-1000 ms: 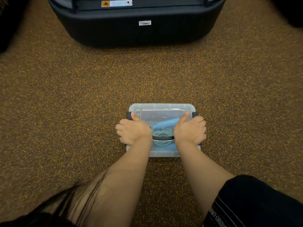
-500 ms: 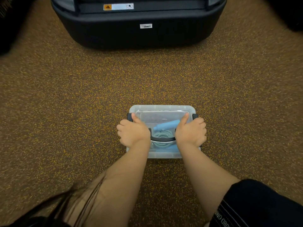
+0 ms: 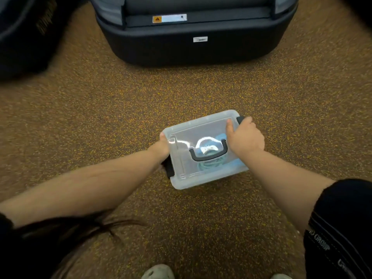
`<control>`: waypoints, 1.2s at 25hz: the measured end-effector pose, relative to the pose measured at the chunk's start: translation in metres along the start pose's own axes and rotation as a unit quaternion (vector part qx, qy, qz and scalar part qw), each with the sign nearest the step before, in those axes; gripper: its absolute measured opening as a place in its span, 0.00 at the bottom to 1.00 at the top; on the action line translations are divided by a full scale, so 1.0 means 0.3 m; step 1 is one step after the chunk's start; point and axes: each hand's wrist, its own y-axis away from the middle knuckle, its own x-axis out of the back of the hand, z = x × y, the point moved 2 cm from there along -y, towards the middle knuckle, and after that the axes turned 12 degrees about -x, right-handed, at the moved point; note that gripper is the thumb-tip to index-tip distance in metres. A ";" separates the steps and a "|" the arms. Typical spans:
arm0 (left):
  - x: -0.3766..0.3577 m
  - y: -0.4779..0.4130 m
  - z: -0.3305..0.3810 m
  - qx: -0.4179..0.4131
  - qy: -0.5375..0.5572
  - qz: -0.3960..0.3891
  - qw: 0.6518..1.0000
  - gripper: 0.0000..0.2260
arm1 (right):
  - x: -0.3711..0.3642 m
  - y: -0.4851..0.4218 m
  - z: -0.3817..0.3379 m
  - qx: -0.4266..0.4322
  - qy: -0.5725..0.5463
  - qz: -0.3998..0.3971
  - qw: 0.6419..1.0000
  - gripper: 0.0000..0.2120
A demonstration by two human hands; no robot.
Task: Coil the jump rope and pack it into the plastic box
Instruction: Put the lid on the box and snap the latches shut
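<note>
**Box lifted, rope inside**

Big dark unit point(image 3: 193, 37) top centre, speckled floor point(image 3: 100, 117) all round. Box point(image 3: 203, 170) mid-frame, now tilted & swung right vs a sec ago, lid on. My left hand point(image 3: 161, 148) clamps its left end, right hand point(image 3: 244, 137) wraps the right end by the latch. Rope point(image 3: 211, 164) coiled inside, so packing looks done.

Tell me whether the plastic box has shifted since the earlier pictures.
Yes. The plastic box was square to the dark machine base; now it is turned, its right end swung toward that base, with the left hand and right hand gripping its ends.
</note>
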 end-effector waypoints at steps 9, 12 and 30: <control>0.253 0.230 -0.156 0.039 0.398 0.136 0.906 0.20 | -0.034 0.082 -0.539 0.308 0.087 -0.081 0.944 0.27; 0.326 0.236 -0.230 0.041 0.411 0.215 0.885 0.19 | -0.104 0.147 -0.678 0.371 0.090 -0.149 0.912 0.28; 0.434 0.054 -0.385 0.100 0.355 0.338 0.866 0.30 | -0.364 0.243 -0.866 0.433 0.177 -0.220 0.856 0.51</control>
